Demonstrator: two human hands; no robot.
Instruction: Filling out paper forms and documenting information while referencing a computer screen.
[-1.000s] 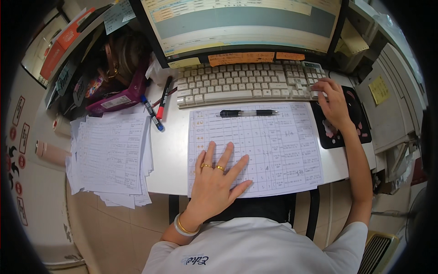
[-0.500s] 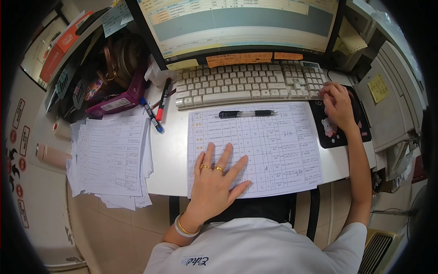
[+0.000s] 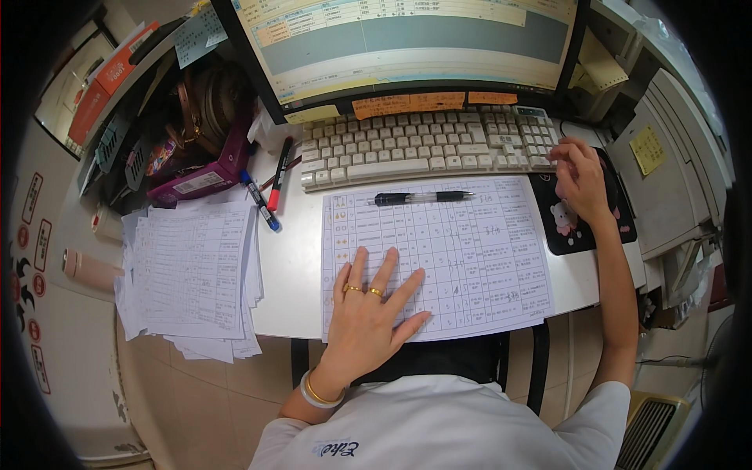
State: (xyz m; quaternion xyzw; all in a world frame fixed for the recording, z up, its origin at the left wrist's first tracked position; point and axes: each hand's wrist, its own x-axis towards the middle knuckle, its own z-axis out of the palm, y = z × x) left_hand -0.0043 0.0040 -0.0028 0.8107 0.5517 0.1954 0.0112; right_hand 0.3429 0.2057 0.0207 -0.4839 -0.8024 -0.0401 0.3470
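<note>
My left hand (image 3: 366, 317) lies flat with fingers spread on a printed form (image 3: 486, 258) with a table of rows and some handwriting. It wears two gold rings, with bracelets at the wrist. A black pen (image 3: 423, 198) rests across the top of the form, beyond my fingertips. My right hand (image 3: 580, 178) is over the dark mouse pad (image 3: 558, 235), its fingers loosely bent and apart at the right edge of the beige keyboard (image 3: 407, 149). It grips nothing that I can see; what is under the palm is hidden.
A monitor (image 3: 415, 55) with sticky notes stands behind the keyboard. On the left are a paper stack (image 3: 192, 270), a blue marker (image 3: 261, 200), a red-capped marker (image 3: 280, 174), a purple box (image 3: 196, 184) with a brown bag (image 3: 207, 110), and a pink bottle (image 3: 90, 268). At right stands a printer-like machine (image 3: 670, 157).
My right hand's fingers have shifted slightly at the keypad edge. My left hand stays flat on the form, and the view has tilted very slightly.
</note>
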